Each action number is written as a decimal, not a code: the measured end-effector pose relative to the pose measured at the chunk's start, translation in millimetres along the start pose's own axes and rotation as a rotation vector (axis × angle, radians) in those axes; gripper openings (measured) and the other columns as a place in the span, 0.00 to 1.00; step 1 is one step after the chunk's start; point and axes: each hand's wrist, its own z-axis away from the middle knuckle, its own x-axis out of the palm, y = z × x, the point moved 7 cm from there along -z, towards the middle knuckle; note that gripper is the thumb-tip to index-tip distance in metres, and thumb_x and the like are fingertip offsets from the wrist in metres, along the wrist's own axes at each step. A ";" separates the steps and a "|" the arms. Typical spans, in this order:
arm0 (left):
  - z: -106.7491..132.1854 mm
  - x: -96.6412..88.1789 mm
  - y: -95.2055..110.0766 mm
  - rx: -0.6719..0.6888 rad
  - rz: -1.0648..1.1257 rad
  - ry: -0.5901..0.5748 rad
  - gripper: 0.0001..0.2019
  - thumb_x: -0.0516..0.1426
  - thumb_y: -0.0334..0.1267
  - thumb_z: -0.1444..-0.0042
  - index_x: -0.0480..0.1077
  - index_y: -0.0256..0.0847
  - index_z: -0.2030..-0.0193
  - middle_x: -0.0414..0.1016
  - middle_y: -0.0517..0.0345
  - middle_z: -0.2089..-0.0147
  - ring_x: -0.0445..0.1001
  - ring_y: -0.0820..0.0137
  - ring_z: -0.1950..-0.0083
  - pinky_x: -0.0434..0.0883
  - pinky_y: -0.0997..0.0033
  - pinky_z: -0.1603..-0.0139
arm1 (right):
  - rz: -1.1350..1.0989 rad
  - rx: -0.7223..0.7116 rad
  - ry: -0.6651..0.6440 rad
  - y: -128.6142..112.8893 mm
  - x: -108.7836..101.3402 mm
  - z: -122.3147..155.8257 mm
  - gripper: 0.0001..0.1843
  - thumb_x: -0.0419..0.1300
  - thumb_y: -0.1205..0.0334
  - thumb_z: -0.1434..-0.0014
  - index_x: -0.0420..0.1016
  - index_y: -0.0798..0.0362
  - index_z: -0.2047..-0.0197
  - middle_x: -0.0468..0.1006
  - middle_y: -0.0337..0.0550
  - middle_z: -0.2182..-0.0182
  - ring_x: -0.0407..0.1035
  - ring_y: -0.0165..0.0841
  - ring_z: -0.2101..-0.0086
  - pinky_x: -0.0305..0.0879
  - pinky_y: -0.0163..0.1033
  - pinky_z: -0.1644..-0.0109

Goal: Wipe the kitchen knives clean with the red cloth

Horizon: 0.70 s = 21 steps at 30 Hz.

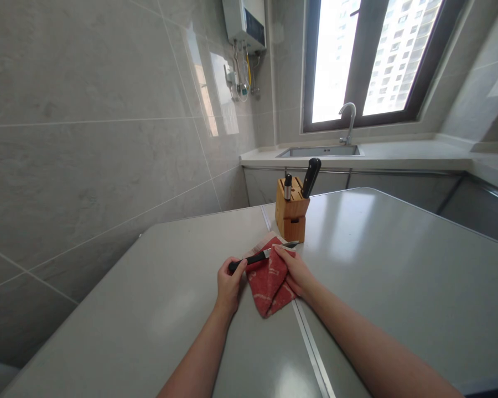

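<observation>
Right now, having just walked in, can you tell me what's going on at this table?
A person's left hand holds a knife by its black handle, above the table. The right hand grips a red cloth against the blade, whose tip shows past the cloth. Just beyond stands a wooden block, with two more handles sticking up out of it.
</observation>
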 end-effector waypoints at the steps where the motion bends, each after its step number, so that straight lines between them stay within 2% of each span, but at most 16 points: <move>1: -0.3 -0.6 -0.7 -0.004 0.011 0.007 0.13 0.62 0.44 0.53 0.65 0.38 0.75 0.57 0.68 0.79 0.55 0.78 0.77 0.54 0.78 0.76 | -0.006 -0.002 0.002 -0.2 0.2 0.0 0.12 0.68 0.58 0.55 0.73 0.54 0.68 0.80 0.39 0.72 0.74 0.32 0.70 0.71 0.40 0.58; 21: -5.7 -11.1 -10.0 -0.030 0.188 0.135 0.15 0.64 0.43 0.55 0.63 0.37 0.73 0.55 0.70 0.79 0.53 0.81 0.79 0.52 0.80 0.80 | -0.056 0.001 0.062 -4.8 -3.3 -0.4 0.12 0.68 0.60 0.55 0.73 0.53 0.67 0.80 0.39 0.73 0.74 0.33 0.71 0.72 0.40 0.61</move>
